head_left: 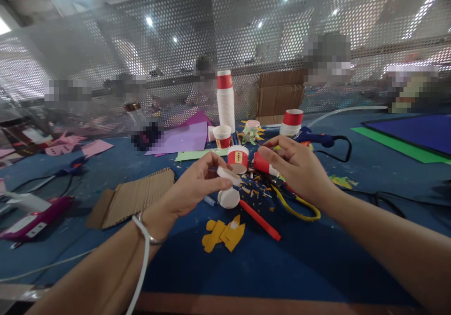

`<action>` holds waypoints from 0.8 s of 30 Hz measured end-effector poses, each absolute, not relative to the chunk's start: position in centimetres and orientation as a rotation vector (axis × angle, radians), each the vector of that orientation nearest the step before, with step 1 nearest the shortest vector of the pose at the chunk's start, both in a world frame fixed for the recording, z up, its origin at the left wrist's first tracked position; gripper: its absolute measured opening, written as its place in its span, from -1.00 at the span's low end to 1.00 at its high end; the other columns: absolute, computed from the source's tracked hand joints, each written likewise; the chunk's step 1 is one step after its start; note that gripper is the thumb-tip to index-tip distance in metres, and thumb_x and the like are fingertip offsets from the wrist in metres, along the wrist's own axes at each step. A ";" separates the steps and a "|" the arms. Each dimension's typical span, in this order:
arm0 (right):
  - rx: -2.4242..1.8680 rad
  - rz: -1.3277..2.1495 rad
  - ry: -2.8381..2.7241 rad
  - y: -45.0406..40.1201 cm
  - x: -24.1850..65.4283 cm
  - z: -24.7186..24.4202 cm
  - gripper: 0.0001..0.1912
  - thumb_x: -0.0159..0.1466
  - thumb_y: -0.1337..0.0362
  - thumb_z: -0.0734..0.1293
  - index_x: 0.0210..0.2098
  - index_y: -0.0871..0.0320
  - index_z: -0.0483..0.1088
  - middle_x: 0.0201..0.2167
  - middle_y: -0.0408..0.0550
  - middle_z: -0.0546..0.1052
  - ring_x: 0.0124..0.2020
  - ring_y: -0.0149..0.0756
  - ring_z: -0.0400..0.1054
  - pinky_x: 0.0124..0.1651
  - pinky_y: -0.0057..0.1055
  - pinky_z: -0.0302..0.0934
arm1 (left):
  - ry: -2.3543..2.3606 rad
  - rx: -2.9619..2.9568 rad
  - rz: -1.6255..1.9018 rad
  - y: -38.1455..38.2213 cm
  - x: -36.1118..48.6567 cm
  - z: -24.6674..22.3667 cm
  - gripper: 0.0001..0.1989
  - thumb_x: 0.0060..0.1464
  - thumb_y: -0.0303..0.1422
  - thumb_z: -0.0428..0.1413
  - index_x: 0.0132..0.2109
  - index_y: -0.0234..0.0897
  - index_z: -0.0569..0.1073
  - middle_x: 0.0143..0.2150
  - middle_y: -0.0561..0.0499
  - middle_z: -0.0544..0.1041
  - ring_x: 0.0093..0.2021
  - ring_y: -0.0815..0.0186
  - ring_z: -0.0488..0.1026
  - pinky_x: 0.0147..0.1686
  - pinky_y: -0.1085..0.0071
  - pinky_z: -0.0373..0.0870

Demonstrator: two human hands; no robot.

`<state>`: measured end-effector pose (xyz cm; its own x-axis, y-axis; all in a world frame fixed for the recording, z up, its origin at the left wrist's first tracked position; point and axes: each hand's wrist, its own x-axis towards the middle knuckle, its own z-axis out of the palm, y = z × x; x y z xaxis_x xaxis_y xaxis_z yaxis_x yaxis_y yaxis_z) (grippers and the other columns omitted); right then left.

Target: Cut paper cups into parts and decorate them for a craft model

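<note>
My left hand [199, 181] pinches a white round paper piece [228, 176] between thumb and fingers. Just below it, a second white paper disc [229, 198] lies on the table. My right hand [294, 164] hovers over a red-and-white paper cup [262, 163] lying on its side; its fingers are loosely bent and apart, and I see nothing between them. An upright red-and-white paper cup [238, 160] stands between the hands. Yellow-handled scissors [298, 207] lie under my right hand. A red marker [260, 220] and yellow paper cutouts [223, 232] are nearer to me.
Behind stands a tall stack of paper cups [225, 103]. A cup with green and yellow petals [251, 131] is beside it. Corrugated cardboard [137, 197] lies left, and a blue glue gun [317, 138] right. Paper scraps [259, 190] litter the middle. A magenta tool [38, 218] lies far left.
</note>
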<state>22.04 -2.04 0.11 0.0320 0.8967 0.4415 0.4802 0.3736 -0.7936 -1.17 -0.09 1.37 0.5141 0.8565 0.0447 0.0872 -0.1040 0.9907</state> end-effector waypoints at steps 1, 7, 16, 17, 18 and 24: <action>-1.275 0.512 -1.599 -1.8 22.2 0.0 -0.61 0.32 -0.11 0.30 -0.25 0.13 0.38 -0.65 -0.29 0.26 -0.65 -0.45 0.01 -0.59 -0.43 -0.14 | 0.853 1.692 0.708 0.2 -1.5 1.4 -0.67 -0.08 -0.35 0.33 -0.22 -0.23 0.34 -0.19 0.00 0.52 -0.20 0.26 0.45 -0.23 0.32 0.35; -1.483 0.269 -1.745 -0.4 23.7 -0.6 -0.67 0.24 -0.04 0.37 -0.26 0.09 0.35 -0.63 -0.23 0.36 -0.60 -0.35 0.20 -0.51 -0.41 -0.02 | 0.895 2.316 0.276 0.5 -2.7 2.0 -0.72 -0.08 -0.29 0.35 -0.28 -0.22 0.43 -0.03 -0.06 0.51 -0.01 0.09 0.44 -0.01 0.15 0.31; -1.949 -0.054 -1.860 -0.2 24.6 -0.1 -0.76 0.28 0.04 0.33 -0.21 0.06 0.41 -0.44 -0.06 0.57 -0.43 -0.14 0.43 -0.49 -0.38 -0.03 | 1.203 2.442 0.834 2.4 -0.1 -1.0 -0.43 0.15 -0.19 0.21 0.27 -0.12 0.29 0.17 -0.19 0.32 0.19 -0.01 0.35 0.16 -0.03 0.36; -1.953 -0.054 -1.862 -0.1 24.6 -0.2 -0.76 0.28 0.03 0.33 -0.21 0.06 0.41 -0.44 -0.06 0.57 -0.43 -0.15 0.43 -0.50 -0.38 -0.04 | 1.202 2.515 0.816 2.6 0.3 -1.2 -0.42 0.19 -0.19 0.18 0.31 -0.10 0.27 0.20 -0.20 0.26 0.25 -0.03 0.29 0.23 -0.07 0.29; -1.942 -0.043 -1.864 0.0 24.7 -0.4 -0.76 0.28 0.04 0.33 -0.22 0.06 0.41 -0.44 -0.06 0.57 -0.44 -0.16 0.42 -0.50 -0.38 -0.03 | 1.193 2.573 0.782 2.7 0.6 -1.4 -0.44 0.23 -0.19 0.15 0.33 -0.08 0.27 0.23 -0.21 0.21 0.30 -0.06 0.23 0.27 -0.10 0.23; -1.710 0.137 -1.870 0.8 25.0 -1.4 -0.92 0.23 0.24 0.33 -0.29 0.09 0.37 -0.40 -0.06 0.58 -0.41 -0.22 0.44 -0.38 -0.36 0.15 | 1.132 2.670 0.651 2.6 1.2 -1.6 -0.69 0.31 -0.22 0.05 0.14 -0.14 0.43 0.29 -0.20 0.16 0.36 -0.08 0.17 0.30 -0.10 0.20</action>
